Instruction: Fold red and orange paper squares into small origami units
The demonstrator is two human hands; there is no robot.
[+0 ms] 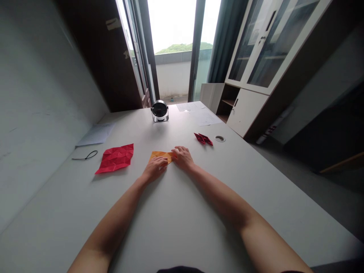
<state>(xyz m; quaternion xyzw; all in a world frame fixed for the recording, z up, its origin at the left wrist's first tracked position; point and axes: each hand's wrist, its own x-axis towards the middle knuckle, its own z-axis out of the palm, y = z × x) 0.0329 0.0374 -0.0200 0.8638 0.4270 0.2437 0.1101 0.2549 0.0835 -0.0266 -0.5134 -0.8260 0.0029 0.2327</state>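
Observation:
A folded sheet of orange origami paper (pixel 159 154) lies on the white table in front of me, partly covered by my hands. My left hand (pixel 155 167) is closed on its near edge, with the fingers bent over the paper. At the right end of the sheet, my right hand (pixel 182 156) has its fingertips closed on the paper. The fingers hide the part of the sheet between the two hands. To the left lies a creased red paper sheet (pixel 116 158), spread out with fold lines. A folded dark red paper piece (pixel 203 138) rests farther to the right.
A small round black fan-like device (pixel 159 110) on a metal stand is at the table's far end. White papers (pixel 204 115) lie far right, another sheet (pixel 95 134) far left. A black cable tie (pixel 87 156) lies beside the red sheet. A round cable hole (pixel 220 139) pierces the tabletop.

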